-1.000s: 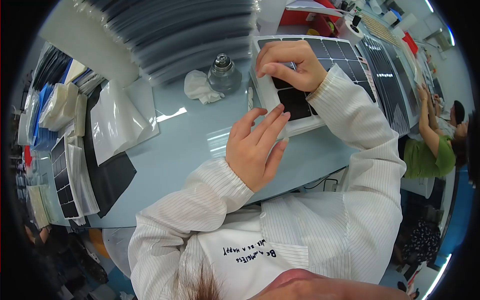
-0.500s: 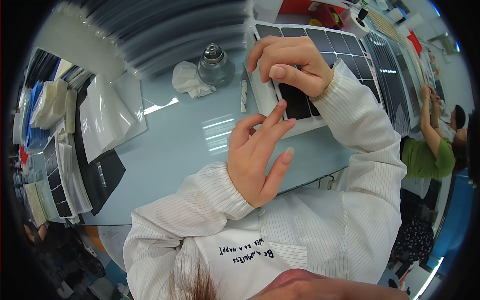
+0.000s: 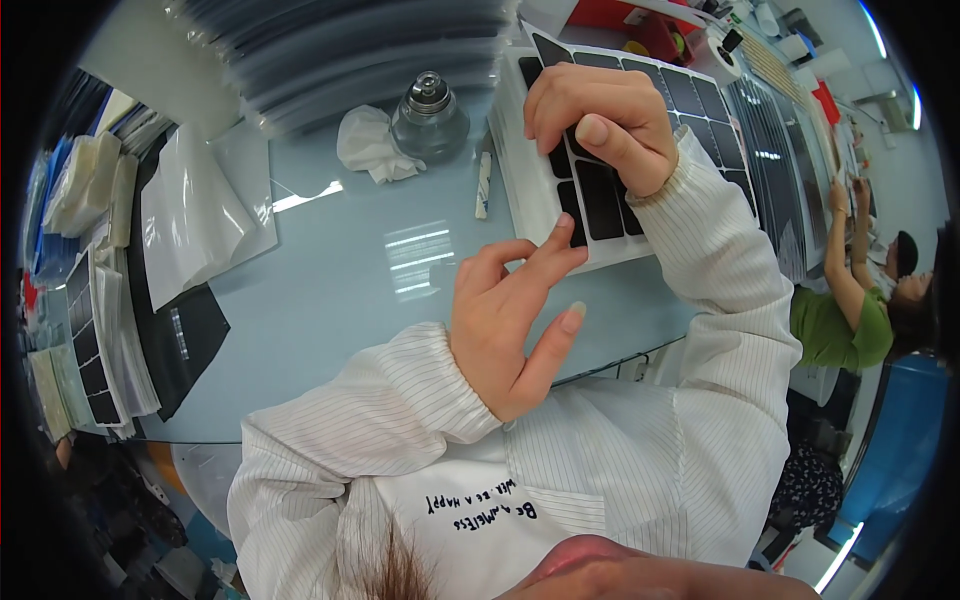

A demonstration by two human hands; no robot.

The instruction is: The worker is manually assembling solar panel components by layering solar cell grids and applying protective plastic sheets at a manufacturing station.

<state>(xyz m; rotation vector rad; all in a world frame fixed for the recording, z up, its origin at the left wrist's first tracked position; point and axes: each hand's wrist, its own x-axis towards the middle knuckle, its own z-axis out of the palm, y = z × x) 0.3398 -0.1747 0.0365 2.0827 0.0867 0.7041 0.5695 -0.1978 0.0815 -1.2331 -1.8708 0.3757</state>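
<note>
A stack of white sheets (image 3: 531, 200) bearing black rounded rectangles lies on the table right of centre. Its top sheet (image 3: 603, 198) sits shifted to the right, and a strip of the sheet below shows along the left side. Over the upper left part of the stack, my right hand (image 3: 605, 120) is closed, fingers curled at the top sheet's left edge; their tips are partly hidden. My left hand (image 3: 510, 330) is open by the stack's near left corner, fingers stretched out. Its fingertips overlap the corner in view; whether they touch it I cannot tell.
Left of the stack are a white marker-like stick (image 3: 483, 184), a glass bottle with metal top (image 3: 430, 118) and crumpled tissue (image 3: 375, 146). Clear film (image 3: 195, 215) and more sheets lie at left. Dark plastic-wrapped material (image 3: 360, 50) stands behind. Another person in green (image 3: 845, 320) is at right.
The top sheet has moved right with my right hand, exposing black rectangles on the sheet below. My left hand stays nearly in place. The whole view has shifted slightly.
</note>
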